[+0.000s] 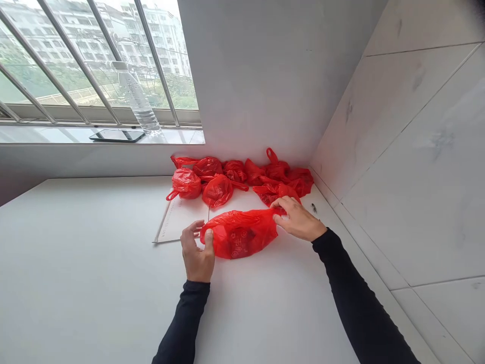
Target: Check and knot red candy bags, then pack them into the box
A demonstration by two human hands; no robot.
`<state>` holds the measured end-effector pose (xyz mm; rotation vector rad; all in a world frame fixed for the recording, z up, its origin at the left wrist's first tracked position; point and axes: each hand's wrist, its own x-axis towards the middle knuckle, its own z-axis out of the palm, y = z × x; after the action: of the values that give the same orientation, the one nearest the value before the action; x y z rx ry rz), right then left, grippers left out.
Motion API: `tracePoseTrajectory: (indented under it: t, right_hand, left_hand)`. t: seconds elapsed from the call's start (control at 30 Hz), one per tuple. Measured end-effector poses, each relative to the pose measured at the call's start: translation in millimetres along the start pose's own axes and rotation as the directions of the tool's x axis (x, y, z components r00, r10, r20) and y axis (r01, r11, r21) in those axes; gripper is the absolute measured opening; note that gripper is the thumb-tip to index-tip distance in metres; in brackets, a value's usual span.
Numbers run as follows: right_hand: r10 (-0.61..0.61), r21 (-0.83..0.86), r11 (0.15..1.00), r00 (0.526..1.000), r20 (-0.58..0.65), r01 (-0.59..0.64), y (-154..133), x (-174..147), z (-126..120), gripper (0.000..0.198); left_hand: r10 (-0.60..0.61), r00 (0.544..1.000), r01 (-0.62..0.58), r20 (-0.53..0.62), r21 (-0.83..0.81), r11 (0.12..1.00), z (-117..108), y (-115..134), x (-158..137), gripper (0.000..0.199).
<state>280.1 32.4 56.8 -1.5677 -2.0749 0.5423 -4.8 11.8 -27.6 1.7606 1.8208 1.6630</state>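
A red plastic bag [242, 236] with pale printed characters lies stretched sideways between my hands over the white table. At its left end my left hand [198, 253] has the thumb on the near side and the fingers behind, gripping the edge. My right hand [295, 218] pinches the bag's right end between thumb and fingers. Whatever is inside the bag is hidden by the red film. Just beyond it, several tied red bags [217, 189] are heaped against the wall, the closest ones near my right fingertips.
Under the heaped bags lies an open paper booklet [180, 220]. A small dark object [313, 207] sits near the tiled wall [409, 167] on the right. On the window sill are a phone [117, 135] and a clear water bottle [139, 101], in front of metal bars.
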Motion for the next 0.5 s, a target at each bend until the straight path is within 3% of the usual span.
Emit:
tracePoseTrajectory:
  t: [0.07, 0.17, 0.33, 0.5]
  right_hand:
    - [-0.023, 0.026, 0.999, 0.999, 0.026, 0.023, -5.7, 0.3, 4.2, 0.019]
    - [-0.022, 0.056, 0.998, 0.999, 0.036, 0.02, -10.8, 2.1, 8.5, 0.017]
    - [0.028, 0.088, 0.996, 1.0, 0.004, -0.028, -11.5, 0.9, 5.3, 0.015]
    - [0.004, 0.111, 0.994, 0.999, 0.039, -0.008, -14.3, -2.4, 4.6, 0.017]
  left_hand:
    - [0.081, 0.993, -0.078, 0.086, -0.034, 0.996, 2.9, 6.7, -3.6, 0.038]
    - [0.141, 0.978, -0.137, 0.151, -0.04, 0.99, 5.8, 9.4, -5.7, 0.028]
    - [0.117, 0.988, -0.119, 0.104, 0.012, 0.993, -3.4, -1.1, 3.2, 0.027]
    - [0.121, 0.962, -0.14, 0.246, 0.061, 0.988, -7.2, -3.2, 3.3, 0.035]
